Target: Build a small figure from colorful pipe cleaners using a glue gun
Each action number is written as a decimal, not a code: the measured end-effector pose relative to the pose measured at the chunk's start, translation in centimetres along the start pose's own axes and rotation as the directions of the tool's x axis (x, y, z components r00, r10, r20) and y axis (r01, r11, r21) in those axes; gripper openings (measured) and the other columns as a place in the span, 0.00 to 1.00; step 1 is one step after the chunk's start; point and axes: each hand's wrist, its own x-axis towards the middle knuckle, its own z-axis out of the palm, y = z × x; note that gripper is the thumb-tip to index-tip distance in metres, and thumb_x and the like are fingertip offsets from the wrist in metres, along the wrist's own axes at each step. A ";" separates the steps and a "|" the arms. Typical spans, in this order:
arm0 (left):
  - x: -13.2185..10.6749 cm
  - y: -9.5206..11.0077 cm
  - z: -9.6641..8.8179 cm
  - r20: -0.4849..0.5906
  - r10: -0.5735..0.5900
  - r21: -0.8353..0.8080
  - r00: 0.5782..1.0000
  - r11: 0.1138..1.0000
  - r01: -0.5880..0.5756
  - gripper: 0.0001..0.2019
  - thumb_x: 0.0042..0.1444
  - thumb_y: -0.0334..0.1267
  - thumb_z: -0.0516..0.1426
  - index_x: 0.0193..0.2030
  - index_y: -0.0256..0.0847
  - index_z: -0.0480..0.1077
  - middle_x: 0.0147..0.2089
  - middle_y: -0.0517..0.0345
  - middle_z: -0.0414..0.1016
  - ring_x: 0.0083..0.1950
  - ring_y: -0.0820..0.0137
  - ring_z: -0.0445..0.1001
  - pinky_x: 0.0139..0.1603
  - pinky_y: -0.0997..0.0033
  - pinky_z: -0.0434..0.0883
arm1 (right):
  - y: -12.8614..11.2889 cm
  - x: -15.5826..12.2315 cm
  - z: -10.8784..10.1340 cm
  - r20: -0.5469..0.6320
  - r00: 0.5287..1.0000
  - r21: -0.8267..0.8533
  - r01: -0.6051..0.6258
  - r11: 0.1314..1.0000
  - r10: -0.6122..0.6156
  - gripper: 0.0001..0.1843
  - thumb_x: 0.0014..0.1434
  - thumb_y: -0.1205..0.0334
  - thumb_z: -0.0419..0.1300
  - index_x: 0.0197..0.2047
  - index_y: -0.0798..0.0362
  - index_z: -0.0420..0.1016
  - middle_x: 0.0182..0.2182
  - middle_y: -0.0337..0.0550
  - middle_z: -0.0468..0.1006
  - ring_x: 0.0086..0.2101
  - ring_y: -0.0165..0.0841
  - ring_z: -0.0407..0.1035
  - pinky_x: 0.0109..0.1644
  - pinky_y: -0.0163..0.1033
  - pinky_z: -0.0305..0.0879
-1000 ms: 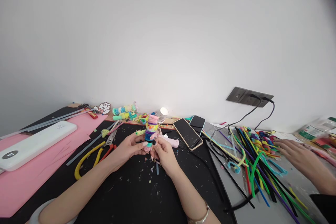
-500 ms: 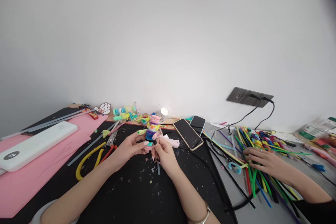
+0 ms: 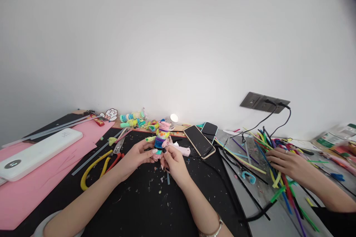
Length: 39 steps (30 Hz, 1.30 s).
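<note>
A small figure wound from colourful pipe cleaners (image 3: 162,135) stands upright between my hands above the black table. Its bands run pink, yellow with orange spots, purple, blue and teal, with pink at the base. My left hand (image 3: 141,154) grips its lower left side, fingers curled round it. At its lower right, my right hand (image 3: 172,161) is closed in a pinch on the figure; the exact contact is hidden by the fingers. A pale pink object (image 3: 183,150) lies just behind my right hand, partly covered.
Left are yellow-handled scissors (image 3: 85,176), red-handled pliers (image 3: 113,164), a white power bank (image 3: 41,154) and pink sheets (image 3: 52,177). Two phones (image 3: 198,141) lie behind right. At right, another person's hand (image 3: 289,163) holds a bunch of pipe cleaners (image 3: 286,189). More wound pieces (image 3: 132,116) line the wall.
My hands and the figure have hardly moved. The other person's hand has shifted right and lifted the bunch of pipe cleaners, which now point differently.
</note>
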 end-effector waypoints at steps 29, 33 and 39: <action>-0.4 1.0 0.6 -0.037 -0.014 0.028 0.999 0.999 0.015 0.24 0.46 0.46 0.68 0.50 0.41 0.72 0.44 0.53 0.77 0.36 0.69 0.75 0.40 0.68 0.73 | -0.3 -0.1 0.0 -0.013 0.999 -0.021 -0.029 0.999 0.029 0.26 0.56 0.36 0.58 0.27 0.51 0.63 0.15 0.32 0.66 0.16 0.23 0.51 0.21 0.31 0.44; -0.3 0.8 0.5 -0.041 -0.011 0.026 0.999 1.000 0.012 0.24 0.46 0.46 0.68 0.50 0.41 0.72 0.45 0.53 0.77 0.36 0.70 0.75 0.40 0.69 0.73 | -0.1 -0.1 -0.1 -0.007 1.000 -0.021 -0.025 0.999 0.025 0.26 0.56 0.35 0.58 0.28 0.52 0.63 0.15 0.32 0.66 0.16 0.24 0.53 0.22 0.32 0.44; -0.1 0.5 0.3 -0.022 -0.008 0.016 1.000 1.000 0.008 0.24 0.48 0.46 0.68 0.51 0.41 0.72 0.45 0.54 0.77 0.36 0.71 0.75 0.40 0.71 0.73 | -0.2 -0.1 0.0 0.002 1.000 0.013 -0.011 1.000 0.011 0.26 0.56 0.35 0.59 0.27 0.51 0.63 0.15 0.32 0.66 0.16 0.23 0.52 0.22 0.32 0.44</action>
